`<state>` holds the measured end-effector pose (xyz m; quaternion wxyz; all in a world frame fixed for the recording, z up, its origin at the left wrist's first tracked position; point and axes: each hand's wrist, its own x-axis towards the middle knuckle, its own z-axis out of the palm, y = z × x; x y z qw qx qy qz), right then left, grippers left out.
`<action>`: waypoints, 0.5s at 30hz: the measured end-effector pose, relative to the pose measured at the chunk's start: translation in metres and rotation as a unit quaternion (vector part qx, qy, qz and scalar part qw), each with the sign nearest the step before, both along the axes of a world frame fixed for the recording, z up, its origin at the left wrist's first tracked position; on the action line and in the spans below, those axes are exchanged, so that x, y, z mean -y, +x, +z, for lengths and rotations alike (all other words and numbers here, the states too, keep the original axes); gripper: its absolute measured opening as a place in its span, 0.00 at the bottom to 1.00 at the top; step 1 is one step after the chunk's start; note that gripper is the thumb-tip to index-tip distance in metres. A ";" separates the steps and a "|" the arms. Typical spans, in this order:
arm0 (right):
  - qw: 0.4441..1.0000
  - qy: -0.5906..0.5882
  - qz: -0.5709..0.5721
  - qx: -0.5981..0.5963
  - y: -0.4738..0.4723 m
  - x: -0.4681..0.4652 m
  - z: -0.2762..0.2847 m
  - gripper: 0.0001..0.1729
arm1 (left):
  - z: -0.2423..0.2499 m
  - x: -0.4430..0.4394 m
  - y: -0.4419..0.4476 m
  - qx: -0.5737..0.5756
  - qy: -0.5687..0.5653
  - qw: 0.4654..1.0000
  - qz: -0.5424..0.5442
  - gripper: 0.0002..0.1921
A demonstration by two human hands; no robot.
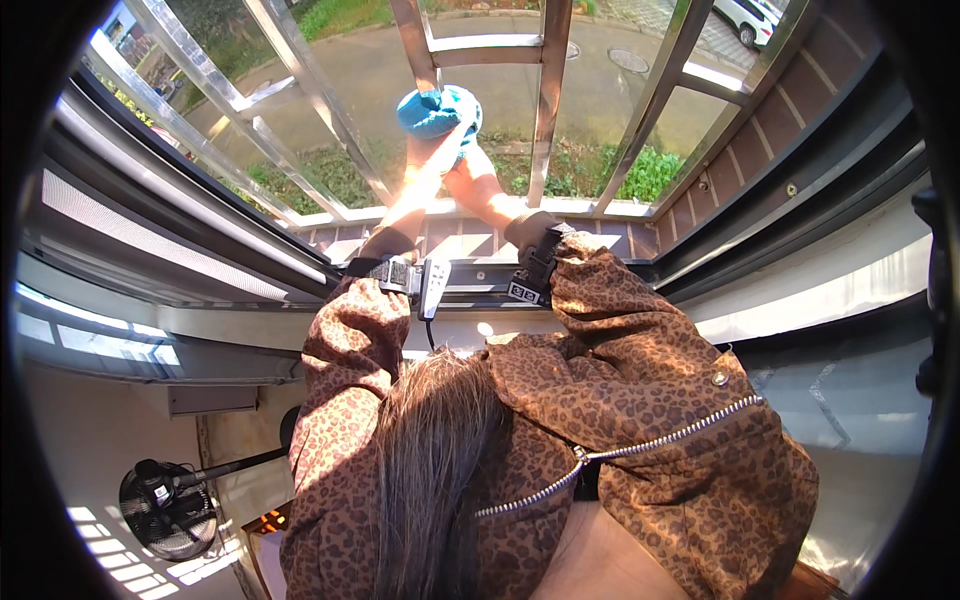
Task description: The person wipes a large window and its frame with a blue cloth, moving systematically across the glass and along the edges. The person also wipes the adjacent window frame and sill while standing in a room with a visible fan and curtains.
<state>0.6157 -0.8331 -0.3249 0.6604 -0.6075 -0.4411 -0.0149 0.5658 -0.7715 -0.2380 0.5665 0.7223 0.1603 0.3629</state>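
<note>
A bright blue cloth (pixel 439 112) is bunched around an upright metal bar (pixel 417 46) of the window guard, beyond the window opening. My left hand (pixel 421 161) grips the cloth from the left side. Close against it, my right hand (pixel 471 172) holds the cloth from the right. Both arms reach out over the sill, and strong sunlight washes out the skin. The cloth hides most of my fingers and the part of the bar inside it.
Other guard bars (pixel 550 97) stand on both sides of my hands. Below them run the window track (pixel 480 276) and a tiled ledge (pixel 442 236). A sliding window frame (pixel 187 180) is at left. A black fan (pixel 169 510) stands behind me at lower left.
</note>
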 end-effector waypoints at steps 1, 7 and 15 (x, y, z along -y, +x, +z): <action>1.000 -0.001 -0.007 0.015 0.000 0.000 0.014 0.24 | 0.013 0.003 -0.003 0.039 0.004 0.999 -0.023 0.18; 0.996 -0.056 -0.055 0.034 -0.012 0.026 0.079 0.24 | 0.077 0.027 -0.007 0.183 -0.006 0.979 -0.085 0.03; 0.994 -0.004 -0.074 0.079 -0.022 0.022 0.086 0.22 | 0.066 0.021 -0.003 0.203 0.170 0.964 0.038 0.03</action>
